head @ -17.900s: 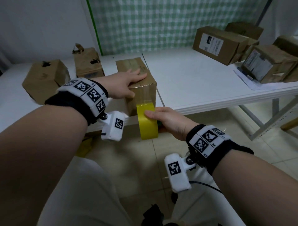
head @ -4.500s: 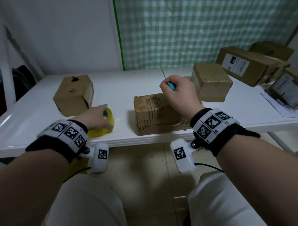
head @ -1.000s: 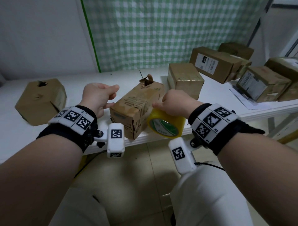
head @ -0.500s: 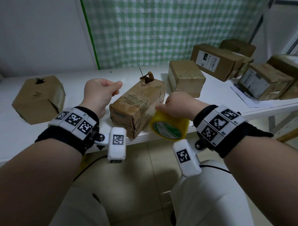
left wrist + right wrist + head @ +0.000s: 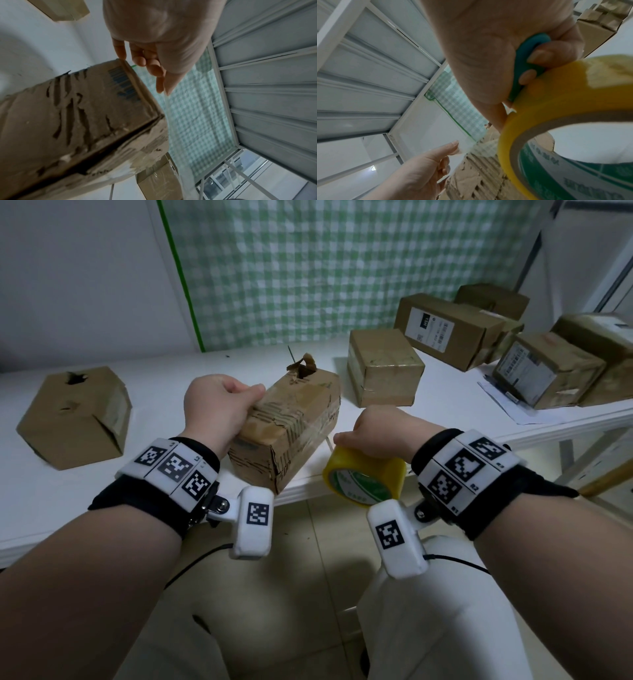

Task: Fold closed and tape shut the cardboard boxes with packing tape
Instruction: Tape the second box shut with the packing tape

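Cardboard, torn and scuffed, forms the box [image 5: 291, 422] under work; it lies on its side at the front edge of the white table [image 5: 164, 392], with a ragged hole in its far end. Its contents cannot be seen. A strip of clear tape [image 5: 318, 426] runs from the box top across to the yellow tape roll [image 5: 366, 477], which hangs just off the table edge beside the box.

The left hand [image 5: 219, 409] sits at the box's upper left edge, thumb and fingers pinched together on the free end of the tape, as the right wrist view shows. The right hand [image 5: 376, 433] is curled around the top of the roll and also clamps a teal-handled cutter [image 5: 529, 59] against it.

A closed, taped box [image 5: 382, 368] stands behind the roll. A misshapen box [image 5: 77, 416] with a hole in its top stands well apart at the left. Several labelled boxes [image 5: 448, 330] are grouped at the right, near a sheet of paper [image 5: 507, 405].
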Demonstrator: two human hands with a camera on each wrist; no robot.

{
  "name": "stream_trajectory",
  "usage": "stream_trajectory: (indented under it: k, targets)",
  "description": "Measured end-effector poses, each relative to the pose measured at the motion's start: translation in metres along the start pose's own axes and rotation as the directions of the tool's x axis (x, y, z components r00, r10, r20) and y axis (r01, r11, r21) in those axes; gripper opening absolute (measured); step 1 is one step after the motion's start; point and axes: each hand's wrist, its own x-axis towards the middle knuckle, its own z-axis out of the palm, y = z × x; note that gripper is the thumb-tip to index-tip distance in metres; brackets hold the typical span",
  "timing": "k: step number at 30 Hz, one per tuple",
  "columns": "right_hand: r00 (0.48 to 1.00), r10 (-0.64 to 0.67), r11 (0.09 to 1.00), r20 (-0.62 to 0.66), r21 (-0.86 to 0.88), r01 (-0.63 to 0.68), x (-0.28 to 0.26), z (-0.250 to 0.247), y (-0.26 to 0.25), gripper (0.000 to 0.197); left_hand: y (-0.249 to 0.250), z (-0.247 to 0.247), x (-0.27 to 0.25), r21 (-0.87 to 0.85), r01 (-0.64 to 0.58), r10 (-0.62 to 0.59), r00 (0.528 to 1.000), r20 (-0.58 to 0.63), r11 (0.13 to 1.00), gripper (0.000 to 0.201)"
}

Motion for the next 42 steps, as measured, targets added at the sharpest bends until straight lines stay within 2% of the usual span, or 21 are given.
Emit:
stream_trajectory:
  k: [12,17,25,29,36,39,42]
  targets:
    - [1.0,-0.004,1.0,0.01,-0.003,0.004,0.001,0.002,0.0,0.04,-0.006,-0.001,-0.003,0.095,-0.012,0.012,1.0,-0.003,0.995,0.028]
    - [1.0,0.002,1.0,0.015,0.006,-0.002,0.005,0.006,0.0,0.04,-0.007,-0.002,-0.006,0.216,-0.107,0.105,0.994,0.018,0.971,0.023]
    - [1.0,-0.005,1.0,0.018,-0.009,0.005,0.005,0.01,-0.003,0.04,-0.012,-0.002,-0.007,0.417,-0.29,0.305,0.952,0.033,0.861,0.019]
    - [1.0,-0.012,1.0,0.018,-0.017,0.012,0.004,0.011,-0.005,0.039,-0.014,-0.002,-0.007,0.565,-0.374,0.388,0.916,0.102,0.735,0.023]
    - [1.0,-0.015,1.0,0.02,-0.003,0.015,0.002,0.011,-0.01,0.035,-0.006,-0.005,-0.007,0.656,-0.39,0.349,0.915,0.201,0.646,0.023]
    - [1.0,-0.015,1.0,0.019,0.005,0.015,0.001,0.01,-0.011,0.035,-0.003,-0.005,-0.005,0.67,-0.387,0.328,0.919,0.22,0.634,0.022]
    - [1.0,-0.005,1.0,0.024,0.0,0.005,-0.001,0.011,-0.011,0.035,-0.003,-0.007,-0.003,0.667,-0.336,0.259,0.941,0.216,0.665,0.027]
